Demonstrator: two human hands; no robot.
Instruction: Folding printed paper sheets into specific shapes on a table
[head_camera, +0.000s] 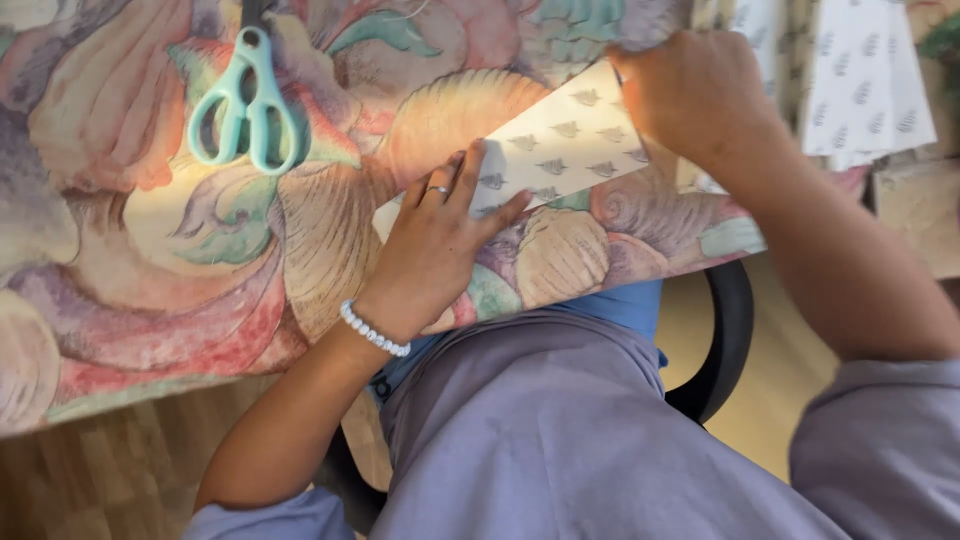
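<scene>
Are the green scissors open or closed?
Closed, as far as shows. The scissors lie on the tablecloth with both handle loops side by side; the blades are mostly cut off at the picture's top edge.

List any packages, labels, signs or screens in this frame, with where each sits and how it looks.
No packages, labels, signs or screens show.
Nearest in kind: a patterned paper sheet, white with rows of small grey motifs, on the flowered tablecloth, pinned by the left hand and gripped at its far corner by the right hand.
More patterned sheets, same print, lie at top right.
Mint-handled scissors lie at top left.
</scene>
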